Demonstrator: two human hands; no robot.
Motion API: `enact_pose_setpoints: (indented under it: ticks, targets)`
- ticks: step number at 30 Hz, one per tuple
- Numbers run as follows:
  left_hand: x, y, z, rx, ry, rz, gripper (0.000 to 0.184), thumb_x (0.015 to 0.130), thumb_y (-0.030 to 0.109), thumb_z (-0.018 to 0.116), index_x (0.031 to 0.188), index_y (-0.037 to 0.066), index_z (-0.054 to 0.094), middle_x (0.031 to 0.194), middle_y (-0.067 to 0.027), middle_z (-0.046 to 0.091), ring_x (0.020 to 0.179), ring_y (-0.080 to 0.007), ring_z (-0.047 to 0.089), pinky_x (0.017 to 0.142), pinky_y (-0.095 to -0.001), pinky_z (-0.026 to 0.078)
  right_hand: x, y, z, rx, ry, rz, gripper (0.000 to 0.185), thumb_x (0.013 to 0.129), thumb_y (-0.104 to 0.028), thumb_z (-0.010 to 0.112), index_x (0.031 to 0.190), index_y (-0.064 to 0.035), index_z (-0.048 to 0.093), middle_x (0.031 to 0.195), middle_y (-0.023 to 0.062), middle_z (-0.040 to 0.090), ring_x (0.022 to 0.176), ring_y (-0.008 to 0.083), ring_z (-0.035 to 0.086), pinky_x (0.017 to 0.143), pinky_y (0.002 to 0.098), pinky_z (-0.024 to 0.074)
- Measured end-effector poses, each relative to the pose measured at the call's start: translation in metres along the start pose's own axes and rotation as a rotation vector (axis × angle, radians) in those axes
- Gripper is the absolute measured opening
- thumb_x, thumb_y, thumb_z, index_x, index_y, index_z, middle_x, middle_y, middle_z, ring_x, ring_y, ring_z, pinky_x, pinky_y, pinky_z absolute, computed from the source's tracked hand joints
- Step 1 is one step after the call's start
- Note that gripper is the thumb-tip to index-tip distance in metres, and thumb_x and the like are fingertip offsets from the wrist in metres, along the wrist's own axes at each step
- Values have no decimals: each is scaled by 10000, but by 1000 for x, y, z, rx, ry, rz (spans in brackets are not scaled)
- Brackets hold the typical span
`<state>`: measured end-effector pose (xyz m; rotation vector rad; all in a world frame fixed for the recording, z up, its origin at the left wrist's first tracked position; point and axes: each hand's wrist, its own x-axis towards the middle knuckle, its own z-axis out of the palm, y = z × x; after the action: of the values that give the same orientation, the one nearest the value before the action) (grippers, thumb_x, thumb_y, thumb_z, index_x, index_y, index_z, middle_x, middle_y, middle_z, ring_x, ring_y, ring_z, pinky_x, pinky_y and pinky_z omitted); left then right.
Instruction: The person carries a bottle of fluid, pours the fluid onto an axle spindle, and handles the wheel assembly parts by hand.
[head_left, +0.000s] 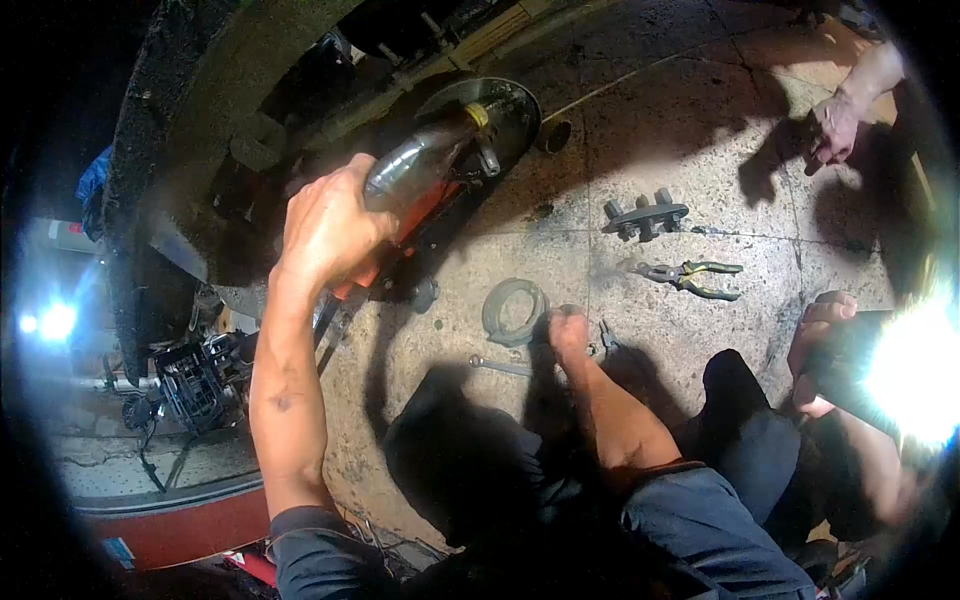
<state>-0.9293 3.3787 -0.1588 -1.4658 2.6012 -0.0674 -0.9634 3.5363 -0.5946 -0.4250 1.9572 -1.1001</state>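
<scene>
My left hand (332, 220) is wrapped round a clear plastic bottle (415, 165) with dark contents, tilted with its yellow neck toward a dark round pan (515, 110). Red metal (425, 212) shows just beneath the bottle. Low over the floor, my right hand (570, 335) is closed beside a grey ring (515, 311); what it holds, if anything, is hidden. A wrench (500, 367) lies below the ring. Pliers with yellow and black handles (690, 277) rest farther right, below a dark metal part with studs (645, 215).
At the right, another person's hand (835, 130) hangs over the floor, and a person's hand (822, 320) holds a bright light (915, 370). A dark wheel-like rim (190, 130) stands upper left. Machine parts (190, 385) lie at the left.
</scene>
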Motion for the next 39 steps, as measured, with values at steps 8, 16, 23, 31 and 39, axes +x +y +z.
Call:
enact_pose_setpoints:
  ticks: [8, 16, 23, 31, 39]
  targets:
    - [-15, -20, 39, -273, 209, -96, 632, 663, 226, 783, 1228, 68, 549, 999, -227, 676, 972, -349, 661, 814, -415, 513, -1, -5, -1, -19, 33, -55, 336, 856, -298, 565, 987, 3, 635, 973, 284, 646, 972, 428, 616, 859, 462, 475]
    - [-83, -80, 217, -656, 712, -34, 761, 683, 154, 813, 1314, -23, 427, 1173, -192, 579, 1056, -309, 585, 912, -393, 483, -9, -10, -15, -250, 27, -46, 347, 872, -238, 583, 1152, -34, 580, 1011, 238, 653, 979, 411, 614, 858, 460, 478]
    - [-168, -161, 374, -1072, 723, -460, 657, 722, 236, 782, 1262, -3, 495, 1035, -147, 621, 929, -270, 605, 798, -394, 505, -7, -38, -28, -414, -33, -286, 394, 876, -219, 551, 1217, -23, 524, 1141, 261, 563, 1052, 423, 560, 893, 473, 467]
    - [-270, -212, 390, -922, 505, -928, 606, 769, 299, 766, 1242, -5, 541, 1038, -179, 641, 981, -276, 605, 844, -392, 497, 36, -55, -33, -1004, 56, -382, 541, 886, -304, 587, 1325, -25, 436, 1243, 174, 475, 1197, 332, 438, 971, 468, 377]
    - [-318, -230, 429, -933, 457, -1127, 581, 775, 278, 760, 1231, -15, 550, 1051, -189, 644, 988, -281, 609, 852, -386, 492, 25, -46, -36, -1180, -76, -323, 741, 926, -531, 480, 1447, -24, 336, 1489, 186, 311, 1383, 341, 257, 1105, 501, 244]
